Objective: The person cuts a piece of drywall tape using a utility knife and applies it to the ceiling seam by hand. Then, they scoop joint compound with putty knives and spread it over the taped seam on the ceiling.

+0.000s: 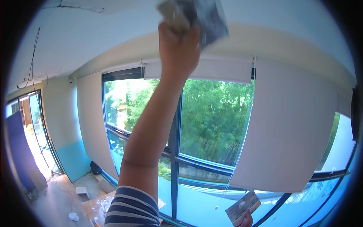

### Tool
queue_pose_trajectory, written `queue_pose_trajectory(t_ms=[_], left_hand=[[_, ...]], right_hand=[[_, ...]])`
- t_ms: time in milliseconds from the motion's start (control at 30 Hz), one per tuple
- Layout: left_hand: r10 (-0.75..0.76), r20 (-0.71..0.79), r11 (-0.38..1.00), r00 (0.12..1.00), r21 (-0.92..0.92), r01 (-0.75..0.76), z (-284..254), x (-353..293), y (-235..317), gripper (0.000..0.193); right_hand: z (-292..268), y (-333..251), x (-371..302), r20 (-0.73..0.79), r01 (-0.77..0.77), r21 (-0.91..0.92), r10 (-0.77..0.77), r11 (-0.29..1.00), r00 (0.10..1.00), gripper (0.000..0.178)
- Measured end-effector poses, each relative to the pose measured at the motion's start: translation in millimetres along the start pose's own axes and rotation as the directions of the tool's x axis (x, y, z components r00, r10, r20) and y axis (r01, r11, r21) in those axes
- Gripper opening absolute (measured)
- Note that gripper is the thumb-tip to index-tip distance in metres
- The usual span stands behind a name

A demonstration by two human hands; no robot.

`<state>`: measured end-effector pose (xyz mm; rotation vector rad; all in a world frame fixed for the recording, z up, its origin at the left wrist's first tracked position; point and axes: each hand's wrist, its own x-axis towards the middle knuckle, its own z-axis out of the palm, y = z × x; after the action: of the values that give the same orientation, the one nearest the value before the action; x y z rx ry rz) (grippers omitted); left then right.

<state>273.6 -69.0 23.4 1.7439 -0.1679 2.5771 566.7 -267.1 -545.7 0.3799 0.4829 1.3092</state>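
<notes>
My left hand (178, 47) is raised high, close to the ceiling (124, 26). It is closed round the tan grip of a wide putty knife (212, 24), whose grey blade is smeared by motion and partly cut off by the top edge. I cannot tell whether the blade touches the ceiling. Low on the right, only part of my right hand (247, 219) shows, its fingers closed on a wide scraper (241, 207). This scraper has a flat grey blade with a tan edge strip, and a dab of white putty (242, 204) lies on the blade.
Windows (215, 121) with roller blinds (283, 128) fill the wall ahead. Loose cables (34, 53) hang from the ceiling at left. An open door (38, 132) stands far left. Boards (92, 208), a white box (81, 192) and a white lump (73, 216) lie on the floor.
</notes>
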Motion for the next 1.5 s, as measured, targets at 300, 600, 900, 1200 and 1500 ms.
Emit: queue_pose_trajectory(t_ms=[300, 600, 900, 1200, 1500], left_hand=[[-0.801, 0.589, -0.055, -0.104, 0.1, 0.993, -87, -344, -51, 0.055], [-0.665, 0.601, -0.059, -0.443, 0.549, 0.834, -176, -415, -41, 0.054], [-0.967, 0.253, 0.117, -0.037, 0.567, 0.815, -232, -400, -17, 0.047], [-0.591, 0.495, 0.802, 0.637, 0.276, 0.53, -182, -435, 61, 0.036], [-0.574, 0.706, 0.812, 0.415, 0.556, 0.178, -248, -444, 41, 0.031]], right_hand=[[10, 73, 61, 0.023, 0.013, -0.907, 0.018, 0.422, 1.0, 0.048], [8, 123, 69, -0.088, -0.198, -0.891, 0.271, 0.409, 0.958, 0.048], [-4, 132, 80, -0.035, -0.106, -0.867, 0.152, 0.487, 0.988, 0.044], [2, 157, 101, -0.082, -0.055, -0.824, -0.021, 0.564, 0.996, 0.042], [-8, 143, 105, 0.032, 0.031, -0.867, -0.005, 0.497, 0.999, 0.04]])
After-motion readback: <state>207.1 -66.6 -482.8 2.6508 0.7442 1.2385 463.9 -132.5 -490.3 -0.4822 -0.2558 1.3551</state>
